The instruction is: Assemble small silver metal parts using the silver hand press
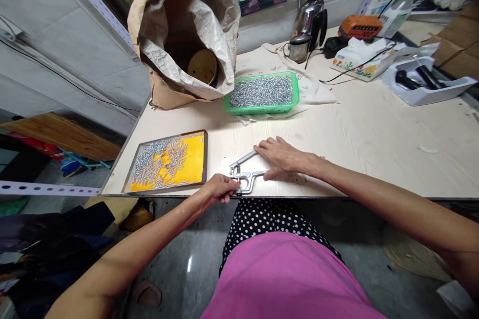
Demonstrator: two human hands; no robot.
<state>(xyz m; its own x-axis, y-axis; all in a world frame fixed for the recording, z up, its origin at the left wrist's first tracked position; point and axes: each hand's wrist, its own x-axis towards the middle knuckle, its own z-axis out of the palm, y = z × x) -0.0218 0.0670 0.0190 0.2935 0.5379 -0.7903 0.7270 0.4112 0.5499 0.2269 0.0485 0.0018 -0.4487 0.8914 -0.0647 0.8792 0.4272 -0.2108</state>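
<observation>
Grey metal hand-press pliers [246, 176] with a coil spring lie at the table's front edge, their two handles spread apart. My right hand [280, 155] grips the handle ends, fingers over the upper one and thumb by the lower one. At the jaw, my left hand [221, 187] is closed in a pinch. A small red bit shows beside its fingertips, but what they hold is too small to make out. Left of the pliers, a shallow tray [195, 157] with a yellow bottom holds many small silvery metal pins, heaped toward its left side.
Behind the pliers, a green basket [262, 109] is full of similar metal pieces. A large open sack [164, 92] stands at the back left, a round container inside. Toward the back right are a kettle [309, 17], metal cup [299, 50], orange battery [359, 26], tissue pack [361, 62] and white tray [430, 94].
</observation>
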